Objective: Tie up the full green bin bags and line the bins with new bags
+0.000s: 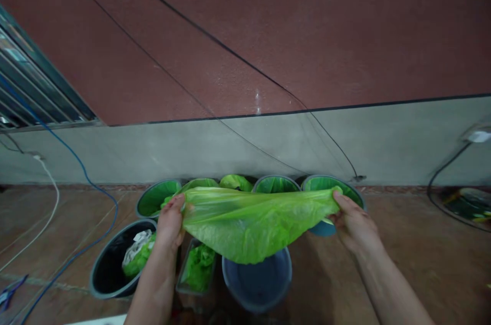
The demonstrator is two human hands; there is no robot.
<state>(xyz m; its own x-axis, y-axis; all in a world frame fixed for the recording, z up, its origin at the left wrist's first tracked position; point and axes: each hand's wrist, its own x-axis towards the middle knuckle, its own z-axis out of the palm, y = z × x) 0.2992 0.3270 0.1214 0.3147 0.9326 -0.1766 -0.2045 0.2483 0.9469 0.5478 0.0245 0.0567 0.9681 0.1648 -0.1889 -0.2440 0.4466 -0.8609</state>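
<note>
Closest to the camera, two bare forearms reach forward, and each hand pinches one end of a green plastic bag (253, 220) so that it hangs stretched between them like a shallow sling. The left hand (170, 223) has its fingers folded over the bag's left edge; the right hand (355, 223) grips the right edge with the thumb on top and the fingers curled beneath. Held taut this way, the bag's mouth seems to be pulled wide, with the slack sagging down in the middle. Directly under that sag stands an unlined grey bin (258, 280), its near rim cut off by the frame. Left of the bag's lowest point a small rectangular bin (197, 270) holds a crumpled green liner, partly covered by the left forearm, and further left a dark round bin (115, 261) holds green and white waste. Behind the bag a row of lined bins (159, 197) stands against the grey wall base (245, 148); the bag hides most of their rims, so their count is hard to fix. Beyond them, black cables (238, 56) cross the reddish wall. Blue and white cords trail over the floor far to the left of the bag, and a blurred object lies to its far right.
</note>
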